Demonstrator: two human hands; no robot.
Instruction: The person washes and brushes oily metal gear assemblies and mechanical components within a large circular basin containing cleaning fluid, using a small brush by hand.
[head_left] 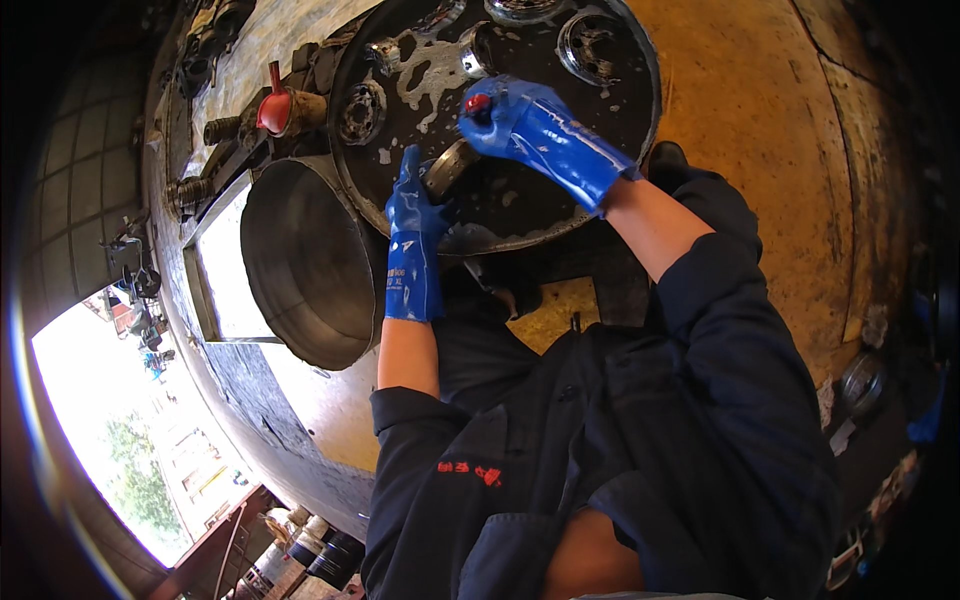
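Observation:
Both my hands wear long blue rubber gloves over a wide round tub [653, 100] of dark liquid with patches of foam. My left hand [412, 205] grips a metal ring [450, 170] at its side, tilted above the liquid near the tub's near edge. My right hand [510, 118] is closed in a fist around a red-handled tool [478, 103], just beyond the ring. The tool's working end is hidden, so its kind cannot be told. Farther into the tub lie several other shiny metal rings, including a larger ring [590, 48] at the far right and another ring [362, 112] at the left.
Left of the tub stands a large open metal cylinder [310, 260]. Beyond it, a red funnel [274, 110] sits among dark greasy metal parts [222, 130]. My dark shoe [668, 158] is close to the tub's right side, on a stained brown floor [770, 190].

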